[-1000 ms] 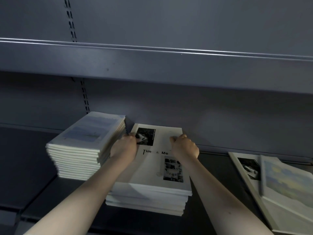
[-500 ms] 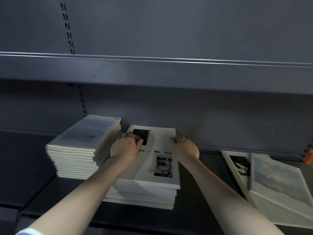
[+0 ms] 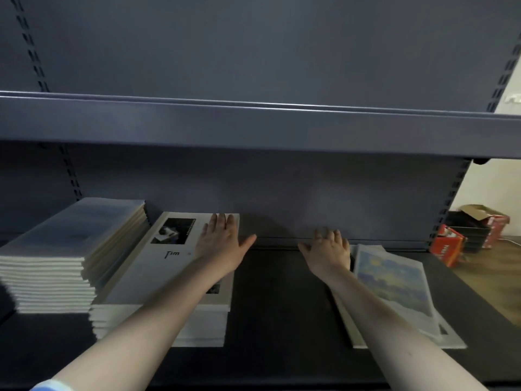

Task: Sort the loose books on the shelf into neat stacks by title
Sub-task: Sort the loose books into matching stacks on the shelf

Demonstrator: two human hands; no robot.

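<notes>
Left hand (image 3: 221,244): fingers straight and together, thumb spread out to its right. It lies palm down over the far right corner of the white stack (image 3: 158,317); holds nothing. Whether the palm presses the cover or only hovers just above it cannot be told.

White stack: under and to the left of the left hand, on the dark shelf (image 3: 282,320). The top cover is white, with a black-and-white photo (image 3: 173,231) just left of the hand and the letters "Tim" nearer the viewer; the forearm hides the rest of the title. Edges sit fairly even, the far end near the back panel (image 3: 282,193).

Blue stack (image 3: 56,263): further left of the left hand, just beside the white stack and taller than it. Top cover pale blue and blurred. The stack stands turned a little askew to its neighbour.

Right hand (image 3: 328,249): fingers loosely spread and slightly bent, nothing in them. It is over bare shelf, well apart from the left hand, fingertips close to the back panel.

Loose books (image 3: 394,280): just right of the right hand and along the forearm. A blue-and-yellow painted cover lies on top, askew over a white book (image 3: 451,341) whose corner shows at the near edge. Contact between hand and books cannot be told.

Red boxes (image 3: 448,245): far right of the right hand, on the wooden floor beyond the shelf end.
</notes>
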